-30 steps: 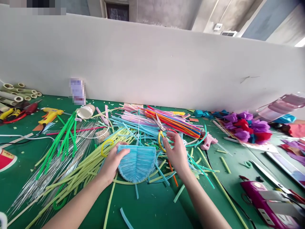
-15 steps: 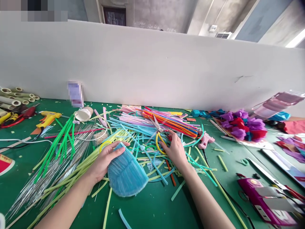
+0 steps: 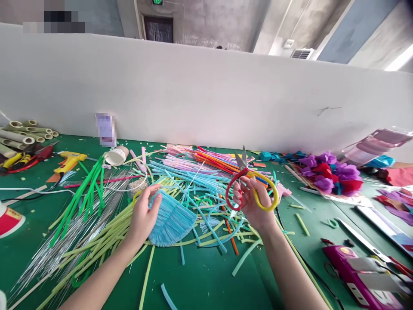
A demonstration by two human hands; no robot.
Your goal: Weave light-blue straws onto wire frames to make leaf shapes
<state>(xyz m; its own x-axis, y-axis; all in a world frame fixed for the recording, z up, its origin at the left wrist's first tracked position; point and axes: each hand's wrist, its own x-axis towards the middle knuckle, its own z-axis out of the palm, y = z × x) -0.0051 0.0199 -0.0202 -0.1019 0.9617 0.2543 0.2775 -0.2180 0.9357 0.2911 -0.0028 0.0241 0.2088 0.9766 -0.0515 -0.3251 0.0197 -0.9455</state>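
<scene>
My left hand [image 3: 146, 215] grips a fan-shaped piece of blue pipe cleaners [image 3: 172, 219] by its left edge, thumb on the near face. In my right hand [image 3: 256, 206] is a pair of scissors [image 3: 245, 172] with one red and one yellow handle loop. The blades point up and are slightly apart. My fingers are curled around the handles, and the scissors are off the table. Beneath and behind both hands lie loose pipe cleaners: light blue ones [image 3: 183, 174], yellow-green ones [image 3: 112, 232] and an orange bundle [image 3: 216, 161].
At left are a yellow glue gun [image 3: 71, 160], pliers [image 3: 26, 159], bamboo tubes [image 3: 19, 137] and metal wires [image 3: 64, 232]. On the right stand a purple power strip [image 3: 351, 267], larger scissors [image 3: 364, 239] and purple-red flowers [image 3: 329, 170]. A white partition [image 3: 206, 94] borders the table's back.
My right hand has picked the scissors up off the pile and brought them up and to the right. The blue fan has tilted and shifted slightly up and left in my left hand.
</scene>
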